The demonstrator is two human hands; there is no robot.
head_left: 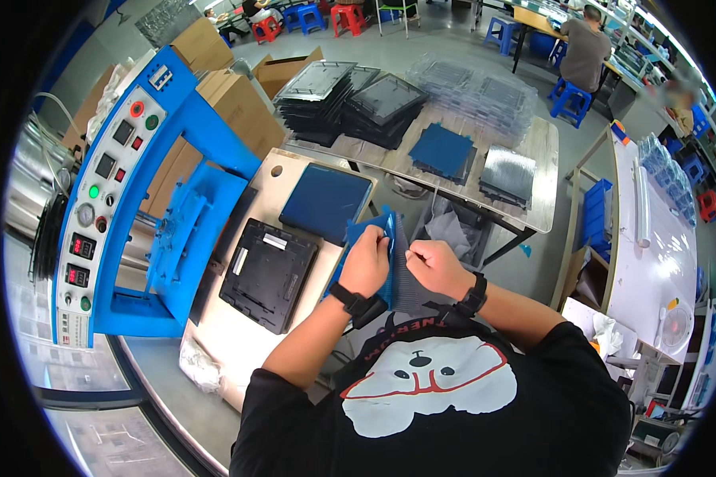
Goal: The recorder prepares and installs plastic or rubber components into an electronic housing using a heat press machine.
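In front of my chest, a thin sheet with glossy blue film [391,238] stands on edge, and my left hand [364,264] is closed on its upper part. Against it on the right is a grey finely ribbed sheet [408,292]. My right hand [439,269] is closed in a pinch at the right edge of this grey sheet. The fingertips there are partly hidden. Left of my hands, a black plastic frame-like tray [269,274] lies on a pale work board [250,338]. Beyond it lies a dark blue flat panel [326,200].
A blue press machine [179,230] with a control panel stands at the left. On the table behind are stacked black trays [314,99], clear plastic trays [477,91], blue sheets [443,149] and grey sheets [507,175]. A bin [453,230] sits below. A white table [656,238] stands right.
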